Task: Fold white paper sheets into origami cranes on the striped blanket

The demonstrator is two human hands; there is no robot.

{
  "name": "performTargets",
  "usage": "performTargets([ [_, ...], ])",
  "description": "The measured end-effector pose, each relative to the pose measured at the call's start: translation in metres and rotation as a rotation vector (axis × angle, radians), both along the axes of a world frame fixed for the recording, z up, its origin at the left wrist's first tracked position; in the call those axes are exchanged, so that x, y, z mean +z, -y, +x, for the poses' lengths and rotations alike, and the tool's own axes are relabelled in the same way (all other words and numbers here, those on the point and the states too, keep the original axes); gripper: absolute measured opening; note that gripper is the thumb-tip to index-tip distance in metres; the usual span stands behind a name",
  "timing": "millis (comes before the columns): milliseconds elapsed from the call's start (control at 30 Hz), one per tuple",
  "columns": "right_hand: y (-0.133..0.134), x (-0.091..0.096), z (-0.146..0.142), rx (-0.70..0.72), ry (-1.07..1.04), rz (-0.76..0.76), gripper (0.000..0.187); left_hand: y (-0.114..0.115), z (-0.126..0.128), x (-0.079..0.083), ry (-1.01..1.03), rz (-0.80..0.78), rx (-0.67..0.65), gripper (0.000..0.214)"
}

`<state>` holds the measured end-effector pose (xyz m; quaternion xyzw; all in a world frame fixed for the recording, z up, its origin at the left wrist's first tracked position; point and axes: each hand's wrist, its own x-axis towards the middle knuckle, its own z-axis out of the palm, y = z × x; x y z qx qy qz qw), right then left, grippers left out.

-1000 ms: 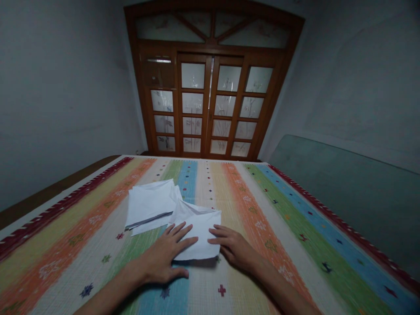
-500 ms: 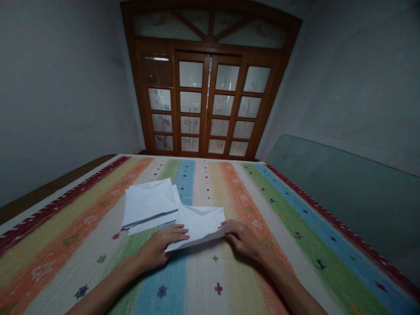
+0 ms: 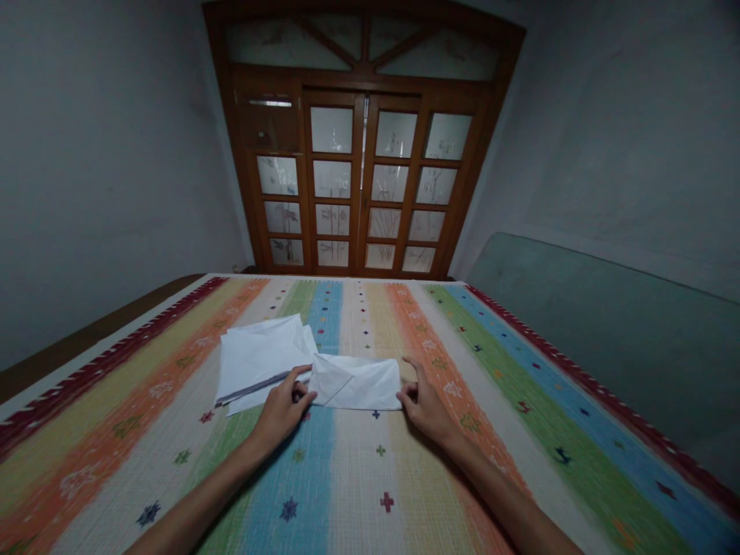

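Folded white sheet lies on striped bedcover, its long axis running sideways across my view, and its left end touches the white pile. My left hand is at that left end, fingers narrow, but I cannot tell if they hold the sheet. My right hand is at the right end, fingers wide apart, holding nothing I can see, both hands about equally near

A folded sheet lies between the left hand and right hand.
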<state>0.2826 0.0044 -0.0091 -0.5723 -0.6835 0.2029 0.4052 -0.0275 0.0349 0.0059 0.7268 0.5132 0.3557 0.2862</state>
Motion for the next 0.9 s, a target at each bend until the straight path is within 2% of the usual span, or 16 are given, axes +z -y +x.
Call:
performTargets([
  [100, 0.002, 0.001, -0.003, 0.004, 0.066, 0.012, 0.043, 0.0, 0.0, -0.002, -0.049, 0.065, 0.01, 0.05],
  [233, 0.006, 0.003, -0.007, 0.054, 0.313, 0.033, 0.032, 0.002, -0.002, -0.001, -0.195, 0.156, -0.075, 0.025],
  [300, 0.009, 0.005, -0.009, 0.045, 0.431, 0.024, 0.032, 0.004, -0.001, 0.001, -0.268, 0.183, -0.127, 0.027],
  [367, 0.012, 0.007, -0.011, 0.019, 0.505, 0.025, 0.033, 0.009, 0.001, 0.003, -0.345, 0.205, -0.125, 0.03],
  [533, 0.016, 0.011, -0.02, -0.003, 0.537, 0.145, 0.029, 0.022, 0.009, 0.003, -0.455, 0.385, -0.025, 0.023],
  [633, 0.019, 0.01, -0.025, 0.081, 0.528, 0.229, 0.025, 0.024, 0.01, 0.0, -0.454, 0.444, -0.152, 0.026],
  [733, 0.021, 0.006, -0.028, 0.187, 0.511, 0.206, 0.033, 0.023, 0.008, -0.005, -0.515, 0.396, -0.32, 0.043],
  [800, 0.022, 0.004, -0.028, 0.222, 0.517, 0.17, 0.038, 0.021, 0.007, -0.008, -0.541, 0.375, -0.339, 0.048],
  [900, 0.022, 0.003, -0.026, 0.235, 0.526, 0.146, 0.038, 0.02, 0.006, -0.01, -0.522, 0.382, -0.268, 0.04],
])
